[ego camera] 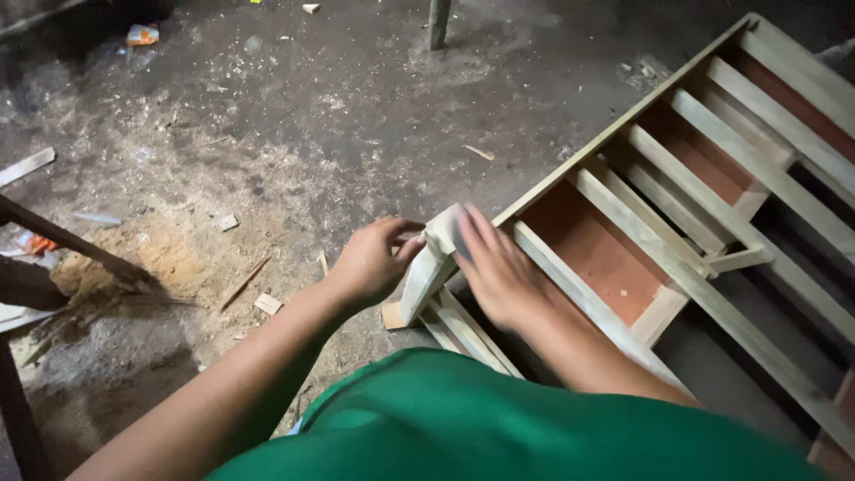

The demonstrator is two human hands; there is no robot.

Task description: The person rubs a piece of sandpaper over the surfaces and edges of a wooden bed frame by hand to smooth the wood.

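Observation:
A pale wooden frame [712, 205] of slats and cross rails lies on the dirty floor, running from the middle to the upper right. Its near corner post [426, 272] rises at the centre. My left hand [370, 263] grips that post from the left side, fingers curled onto its top. My right hand [499, 267] lies flat over the post's top and the adjoining rail, with a dark piece, perhaps sandpaper [461, 242], under its fingers. The right hand looks motion-blurred.
Sawdust and small wood offcuts [267, 303] litter the concrete floor. Dark wooden bars [62, 245] stand at the left edge. A thin post [438, 22] stands at the top. Reddish-brown panels [592, 254] show between the frame's slats. My green shirt [499, 428] fills the bottom.

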